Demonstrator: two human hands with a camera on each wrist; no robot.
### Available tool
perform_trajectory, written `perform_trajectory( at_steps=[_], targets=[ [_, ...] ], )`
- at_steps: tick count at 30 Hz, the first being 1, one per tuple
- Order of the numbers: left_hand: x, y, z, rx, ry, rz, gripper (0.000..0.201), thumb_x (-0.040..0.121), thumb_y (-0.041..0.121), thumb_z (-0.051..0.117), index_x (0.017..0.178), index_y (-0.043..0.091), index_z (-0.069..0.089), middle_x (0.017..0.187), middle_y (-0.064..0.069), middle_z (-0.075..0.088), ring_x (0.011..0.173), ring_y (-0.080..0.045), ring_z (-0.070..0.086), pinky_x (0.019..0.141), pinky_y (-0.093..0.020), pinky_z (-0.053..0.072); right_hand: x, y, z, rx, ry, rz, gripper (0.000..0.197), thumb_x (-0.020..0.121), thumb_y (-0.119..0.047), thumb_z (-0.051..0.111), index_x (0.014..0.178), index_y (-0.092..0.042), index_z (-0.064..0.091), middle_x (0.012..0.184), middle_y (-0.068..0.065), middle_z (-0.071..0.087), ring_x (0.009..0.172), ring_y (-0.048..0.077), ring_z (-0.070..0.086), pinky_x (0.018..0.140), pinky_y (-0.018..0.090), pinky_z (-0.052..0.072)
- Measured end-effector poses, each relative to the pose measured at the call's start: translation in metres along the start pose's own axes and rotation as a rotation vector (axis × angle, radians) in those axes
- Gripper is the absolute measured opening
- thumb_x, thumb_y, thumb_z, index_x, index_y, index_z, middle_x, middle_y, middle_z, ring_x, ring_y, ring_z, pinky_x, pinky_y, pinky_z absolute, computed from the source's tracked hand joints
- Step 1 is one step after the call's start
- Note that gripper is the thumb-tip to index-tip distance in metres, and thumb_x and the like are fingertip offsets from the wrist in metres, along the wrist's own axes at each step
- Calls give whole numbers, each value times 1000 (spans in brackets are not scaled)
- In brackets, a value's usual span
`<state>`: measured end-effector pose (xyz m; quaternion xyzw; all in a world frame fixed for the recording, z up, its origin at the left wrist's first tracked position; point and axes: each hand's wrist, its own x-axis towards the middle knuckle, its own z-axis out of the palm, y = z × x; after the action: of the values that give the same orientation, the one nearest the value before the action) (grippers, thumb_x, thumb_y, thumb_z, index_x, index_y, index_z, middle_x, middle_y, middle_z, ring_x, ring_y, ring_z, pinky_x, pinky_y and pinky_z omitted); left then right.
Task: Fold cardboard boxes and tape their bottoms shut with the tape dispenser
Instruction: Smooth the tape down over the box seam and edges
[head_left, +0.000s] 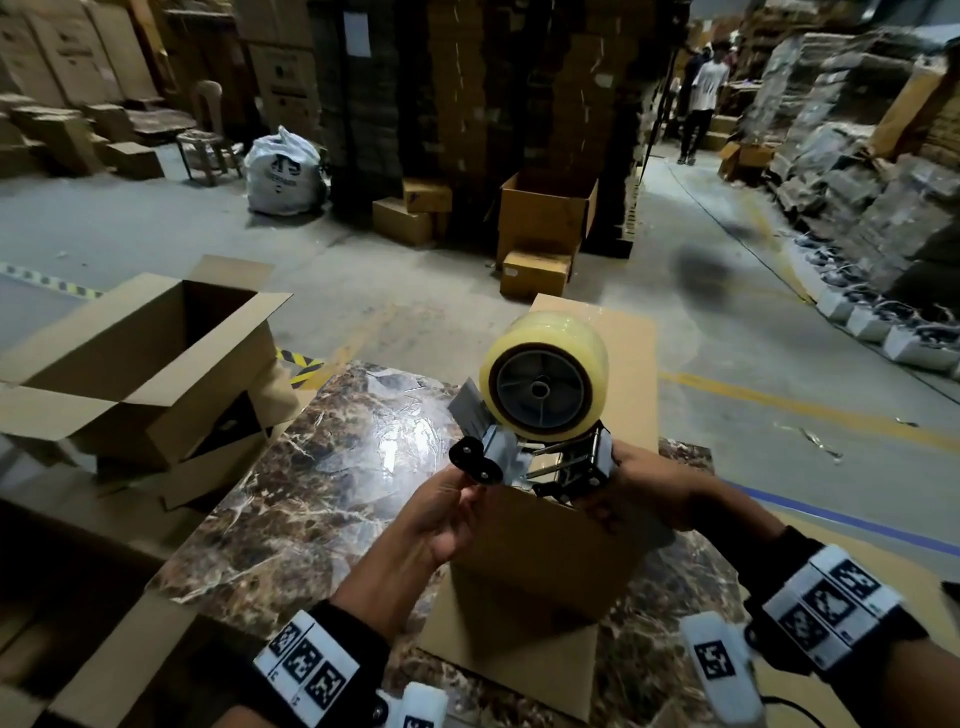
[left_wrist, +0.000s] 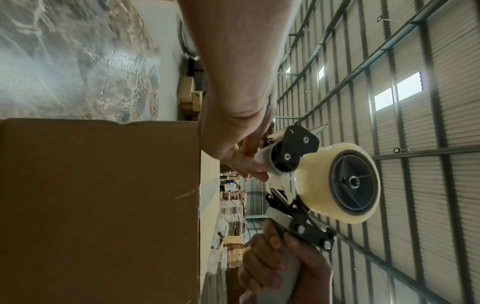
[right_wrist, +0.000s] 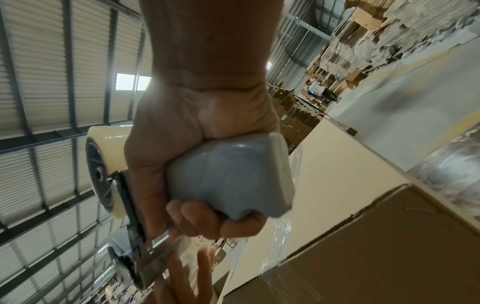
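Note:
The tape dispenser (head_left: 543, 384) carries a thick roll of clear tape and is held just above the near top edge of a brown cardboard box (head_left: 545, 551). This box stands on the marble table (head_left: 311, 493). My right hand (head_left: 639, 493) grips the dispenser's grey handle (right_wrist: 228, 176) with all fingers wrapped round it. My left hand (head_left: 447, 509) pinches at the dispenser's front roller (left_wrist: 272, 162) with thumb and fingertips. In the right wrist view, a strip of shiny clear tape (right_wrist: 275, 257) lies along the box's top and down its side.
An open cardboard box (head_left: 156, 364) lies on its side at the left of the table, on flat cardboard. Stacks of boxes (head_left: 545, 218), a white sack (head_left: 283, 171) and a stool stand on the floor beyond. People (head_left: 701, 98) stand far back right.

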<state>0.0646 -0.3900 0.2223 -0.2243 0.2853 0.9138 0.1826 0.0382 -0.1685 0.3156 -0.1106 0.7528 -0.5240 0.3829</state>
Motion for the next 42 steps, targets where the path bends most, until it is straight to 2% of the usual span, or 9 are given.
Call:
perform_trajectory(
  at_steps=[3,8,12,17,22,24,27,34,42],
  targets=[
    [-5,0,6,38,0,60,17,73,-2,59,87,5,53,52,-4,57,35,-8,54,30,-13,39,1,-1,0,-53,-36,-17,23,75,-8,66,96,-1,60,71,10,53,59,16,50,53,29,44],
    [7,5,-4,-112,-119,102,53,61,-4,75,105,13,50,103,-14,60,85,-21,49,52,-25,53,2,-5,0,-70,-38,-48,22,75,-10,67,94,-2,60,72,12,53,59,16,50,52,28,44],
    [8,6,-5,-39,-126,100,23,88,12,56,107,0,59,93,-15,70,75,-22,67,53,-24,57,4,-9,-2,-64,-24,-36,37,76,-8,65,104,13,53,75,16,50,59,16,48,51,28,43],
    [11,13,-3,340,-107,172,26,74,-3,60,99,-5,54,67,-12,66,46,-11,61,38,-15,45,2,-15,-4,-23,-20,-17,22,75,-7,65,96,0,59,76,15,50,62,18,46,54,30,40],
    [20,33,-16,608,-81,378,27,86,-12,49,99,5,66,86,-14,69,77,-24,60,62,-29,41,6,-7,1,-36,-7,-14,21,78,-10,64,98,-3,59,73,9,52,61,15,47,54,29,41],
    [15,41,-16,680,-114,394,30,89,-14,46,109,2,62,82,-9,70,69,-17,63,54,-23,44,7,-1,5,-42,11,-14,21,78,-12,64,97,-4,60,75,11,51,62,16,47,55,30,41],
    [15,53,-29,737,-118,461,29,88,-6,53,112,6,62,61,1,57,49,-10,42,44,-18,31,4,7,2,-77,63,-26,14,78,-8,63,91,-7,60,72,11,50,60,16,48,54,31,40],
    [32,82,-67,815,-91,499,36,96,0,55,126,18,60,61,-1,46,53,-11,33,46,-19,26,-4,22,-19,-237,162,8,23,83,-9,62,95,8,54,76,14,51,65,23,47,55,28,39],
    [50,75,-71,871,-134,554,43,95,-5,55,132,16,53,59,-4,44,53,-12,35,47,-21,29,8,40,-21,-312,249,59,22,69,-24,59,90,-18,62,76,1,61,67,13,55,60,28,44]
  ],
)
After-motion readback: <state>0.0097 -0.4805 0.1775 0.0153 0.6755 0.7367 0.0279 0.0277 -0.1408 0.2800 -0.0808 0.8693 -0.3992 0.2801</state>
